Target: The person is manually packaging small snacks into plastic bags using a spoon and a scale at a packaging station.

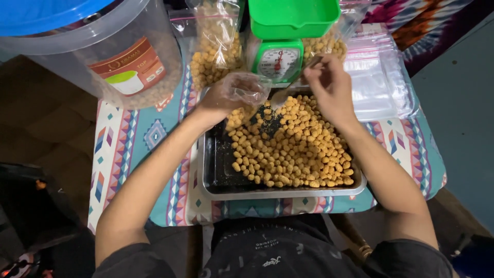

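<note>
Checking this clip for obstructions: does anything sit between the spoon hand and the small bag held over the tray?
Nothing visible does. The right hand holds a spoon angled toward the clear plastic bag, which the left hand holds open above the metal tray of yellow snack balls. The green scale stands behind them, off that line.

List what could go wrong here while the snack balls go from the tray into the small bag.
1. The left hand holds a small clear bag over the far edge of the metal tray; balls tipped off the spoon in the right hand may miss its mouth.
2. The snack balls are piled against the tray's right rim and could roll onto the patterned cloth.
3. The green scale stands close behind both hands and might get bumped.
</note>
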